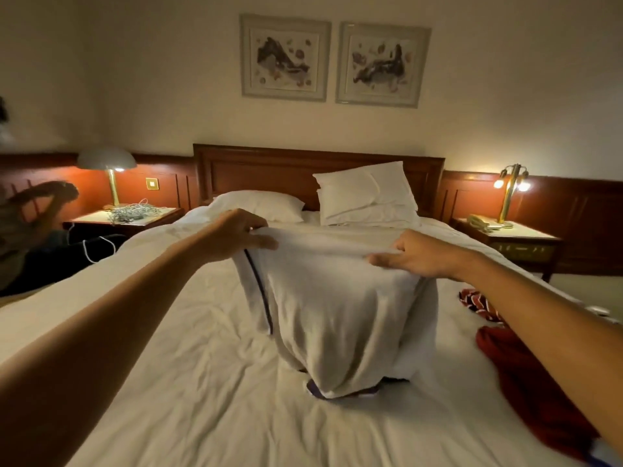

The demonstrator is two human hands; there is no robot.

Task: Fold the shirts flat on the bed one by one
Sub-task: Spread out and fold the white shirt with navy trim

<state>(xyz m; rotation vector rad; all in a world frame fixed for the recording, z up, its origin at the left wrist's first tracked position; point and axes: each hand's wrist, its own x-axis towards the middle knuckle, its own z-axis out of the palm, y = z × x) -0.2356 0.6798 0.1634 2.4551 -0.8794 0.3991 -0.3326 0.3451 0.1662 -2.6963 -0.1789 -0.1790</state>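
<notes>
Hands out over bed (202,382), arms stretched forward. Left hand (236,234) pinches one upper corner of white shirt (330,305), thumb under, fingers curled over the cloth edge. Right hand (421,254) grips the other upper corner, fingers curled on top. Shirt hangs between them, raised above mid-bed, dark side stripe showing on left; its lower end with dark trim touches the sheet. Red shirt (532,382) heaped at bed's right edge, under right forearm. Two pillows (364,193) at headboard.
</notes>
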